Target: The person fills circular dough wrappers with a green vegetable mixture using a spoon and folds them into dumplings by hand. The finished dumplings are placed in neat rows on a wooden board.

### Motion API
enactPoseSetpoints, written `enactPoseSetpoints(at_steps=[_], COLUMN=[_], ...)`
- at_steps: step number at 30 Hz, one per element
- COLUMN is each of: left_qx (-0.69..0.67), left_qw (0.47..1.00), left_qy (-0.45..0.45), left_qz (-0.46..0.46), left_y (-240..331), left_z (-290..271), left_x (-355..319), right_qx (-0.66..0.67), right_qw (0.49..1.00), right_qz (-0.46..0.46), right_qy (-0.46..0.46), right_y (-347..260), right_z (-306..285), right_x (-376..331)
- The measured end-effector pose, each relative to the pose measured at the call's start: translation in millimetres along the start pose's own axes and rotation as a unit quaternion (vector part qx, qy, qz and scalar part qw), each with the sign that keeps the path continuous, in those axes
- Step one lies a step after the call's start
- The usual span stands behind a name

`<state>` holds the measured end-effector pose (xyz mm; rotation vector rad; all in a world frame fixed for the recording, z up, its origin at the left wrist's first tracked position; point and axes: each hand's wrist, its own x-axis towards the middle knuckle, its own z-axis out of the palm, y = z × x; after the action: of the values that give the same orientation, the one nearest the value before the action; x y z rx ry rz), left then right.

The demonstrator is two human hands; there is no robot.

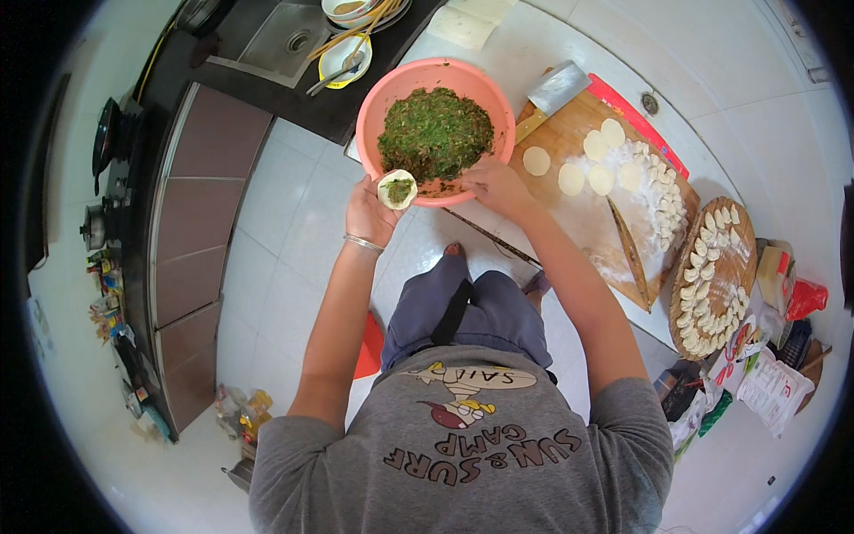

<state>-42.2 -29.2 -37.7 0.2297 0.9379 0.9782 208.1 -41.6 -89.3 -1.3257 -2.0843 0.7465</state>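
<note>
My left hand (368,212) holds a round dumpling wrapper (384,197) beside the near left rim of a pink bowl (366,133). A small mound of green filling (400,190) lies on the wrapper, which is spread and not folded. More chopped green filling (436,125) heaps up inside the bowl. My right hand (495,185) reaches over the bowl's near right rim with its fingers curled. Whatever those fingers grip, if anything, is hidden.
Right of the bowl, a floured wooden board (569,133) carries loose wrappers, a cleaver (559,87), a tapered rolling pin (630,254) and cut dough pieces (667,200). Finished dumplings cover a round tray (719,276). A sink (289,40) and stacked bowls (345,60) stand far left.
</note>
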Motion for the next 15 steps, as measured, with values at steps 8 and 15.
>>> enactPoseSetpoints(at_steps=[8, 15], left_qx=[0.0, -0.007], left_qw=[1.0, 1.0], left_qy=[0.003, 0.003], left_qz=[0.003, 0.001], left_y=[6, 9], left_z=[-11, -16], left_x=[1, 2], right_qx=[0.267, 0.075], right_qw=[0.908, 0.985], right_qz=[0.322, 0.143], right_qy=[0.03, 0.064], right_y=[-5, -12], right_z=[-11, 3], right_x=[15, 13])
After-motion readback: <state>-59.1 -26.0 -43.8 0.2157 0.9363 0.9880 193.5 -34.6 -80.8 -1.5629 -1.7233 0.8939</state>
